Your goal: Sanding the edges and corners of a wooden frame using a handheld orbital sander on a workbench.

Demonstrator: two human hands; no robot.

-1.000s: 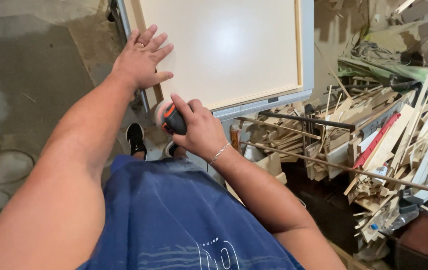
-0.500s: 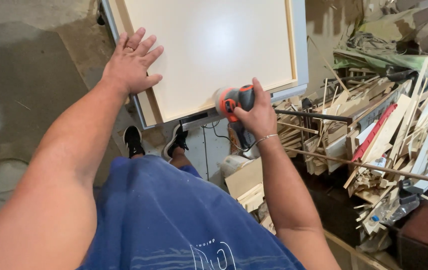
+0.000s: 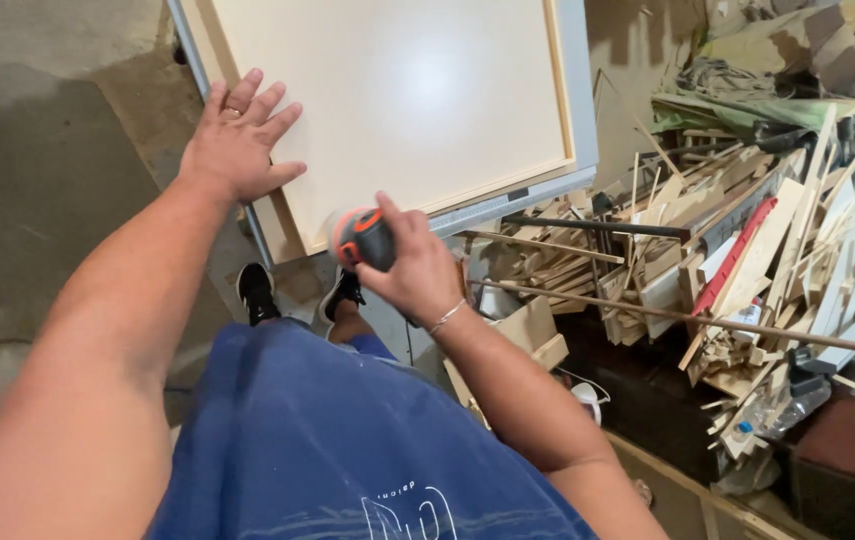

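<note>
Head view: the person stands over a pale cream panel (image 3: 397,95) with a thin wooden edge strip, which lies flat on a grey metal-framed table (image 3: 581,110). The left hand (image 3: 232,140) is spread wide, palm down, fingers splayed, pressing on the panel's near left corner; it holds nothing, and a ring shows on one finger. The right hand (image 3: 409,262) is closed around a small grey and orange palm sander (image 3: 359,238), whose pad sits at the panel's near edge, close to the left corner and just beside the left hand.

Half a second ago the sander was farther right along that same near edge, about at its middle; a second ago it sat near the left corner, roughly where it is now. So the tool has run out along the edge and come back, while the left hand has kept its place on the corner. That reads as repeated sanding passes along the near edge strip, with the panel held steady, and the work on that edge looks under way rather than finished.

To the right, a heap of wood offcuts (image 3: 767,250) and long sticks fills the floor. Below, a blue shirt (image 3: 327,450) and black shoes (image 3: 255,290) show.
</note>
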